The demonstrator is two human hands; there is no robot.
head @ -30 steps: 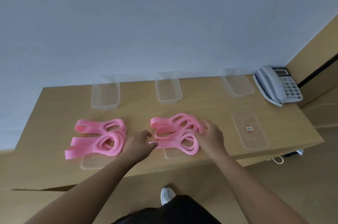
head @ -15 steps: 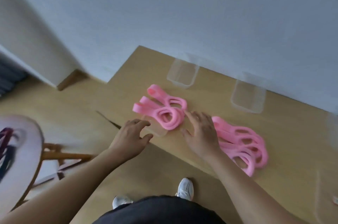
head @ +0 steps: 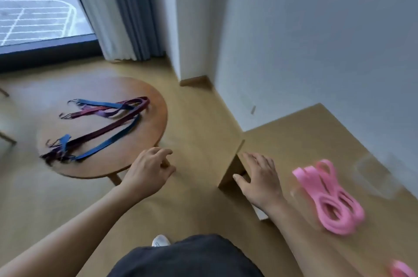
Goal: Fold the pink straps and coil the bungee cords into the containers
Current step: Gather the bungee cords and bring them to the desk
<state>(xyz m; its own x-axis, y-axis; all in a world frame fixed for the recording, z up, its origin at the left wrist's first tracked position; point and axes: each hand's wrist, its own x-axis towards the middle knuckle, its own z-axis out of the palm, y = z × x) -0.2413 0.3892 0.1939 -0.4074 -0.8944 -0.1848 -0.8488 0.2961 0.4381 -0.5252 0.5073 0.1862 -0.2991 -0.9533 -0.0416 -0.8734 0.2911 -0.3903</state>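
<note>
Round brown wooden table (head: pixel 147 136) is carrying tangled blue and maroon bungee cords (head: pixel 101 125) beyond the left hand (head: pixel 148 171), whose fingers (head: pixel 161 153) are hanging loose and empty. Spread fingers of the right hand (head: pixel 260 178) are resting on the pale wooden table (head: pixel 305 136), looped pink straps (head: pixel 328 199) lying rightward. Yanking one cord is likely risking dragging the whole tangle off.

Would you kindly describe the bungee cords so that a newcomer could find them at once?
Near the big window with grey curtains stands a round brown wooden table. On its top lie the long flat bungee cords, spread loosely. They are blue and maroon with thin dark ends, unlike the pink looped straps on the pale wooden desk to the right.
</note>
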